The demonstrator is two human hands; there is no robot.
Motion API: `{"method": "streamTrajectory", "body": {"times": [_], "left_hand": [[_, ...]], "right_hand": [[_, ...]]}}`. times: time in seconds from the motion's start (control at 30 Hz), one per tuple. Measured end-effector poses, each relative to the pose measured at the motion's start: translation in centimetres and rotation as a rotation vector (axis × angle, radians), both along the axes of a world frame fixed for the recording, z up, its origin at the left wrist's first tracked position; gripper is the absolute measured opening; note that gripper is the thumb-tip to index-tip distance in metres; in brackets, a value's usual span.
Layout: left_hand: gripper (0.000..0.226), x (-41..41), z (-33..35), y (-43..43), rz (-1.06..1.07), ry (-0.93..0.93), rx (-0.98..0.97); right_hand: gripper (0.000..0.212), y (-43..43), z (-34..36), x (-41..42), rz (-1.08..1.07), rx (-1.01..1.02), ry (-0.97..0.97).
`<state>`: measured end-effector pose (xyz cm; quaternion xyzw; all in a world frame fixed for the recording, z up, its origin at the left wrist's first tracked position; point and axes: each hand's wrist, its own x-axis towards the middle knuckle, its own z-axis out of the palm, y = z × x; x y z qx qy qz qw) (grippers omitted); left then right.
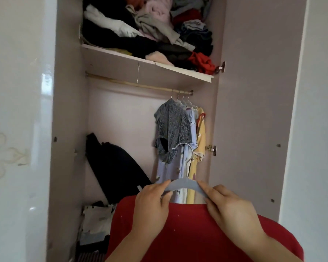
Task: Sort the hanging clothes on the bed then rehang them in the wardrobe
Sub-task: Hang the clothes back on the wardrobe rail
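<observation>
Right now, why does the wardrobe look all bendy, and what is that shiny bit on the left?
Head view: the wide-angle lens bends straight lines, so the shelf slopes and the wardrobe side walls lean; the shiny patch is light glaring off the glossy white panel; the whole picture is slightly soft.

Lower part of red garment [187, 233] off-frame.

A red garment [187, 233] hangs on a grey hanger [184, 183] with a metal hook, held upright in front of the open wardrobe [68, 110]. The left hand [151, 203] and right hand [229, 207] pinch the hanger's two shoulders. At the right end of the wardrobe's rail [121, 83] hang a grey knit top [170, 129], a lilac printed garment [178, 173] and a yellow garment [201, 133], pressed close together.
</observation>
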<state>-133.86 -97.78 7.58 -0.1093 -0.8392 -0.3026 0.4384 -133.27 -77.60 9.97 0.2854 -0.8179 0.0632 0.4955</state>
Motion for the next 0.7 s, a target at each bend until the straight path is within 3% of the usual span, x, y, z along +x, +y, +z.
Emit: {"method": "streamTrajectory", "body": {"times": [0.3, 0.57, 0.7], "left_hand": [[0.050, -16.3, 2.1, -1.3, 0.057, -0.040, -0.080], [0.062, -29.5, 6.3, -2.2, 0.152, -0.027, -0.153], [0.066, -35.9, 8.2, -3.7, 0.168, -0.010, -0.195]], "right_hand": [[0.050, -1.3, 2.8, -18.5, 0.029, 0.035, 0.049], [0.039, -3.2, 8.5, -33.6, 0.068, 0.045, 0.092], [0.049, -5.0, 11.1, -39.1, -0.011, 0.047, 0.039]]}}
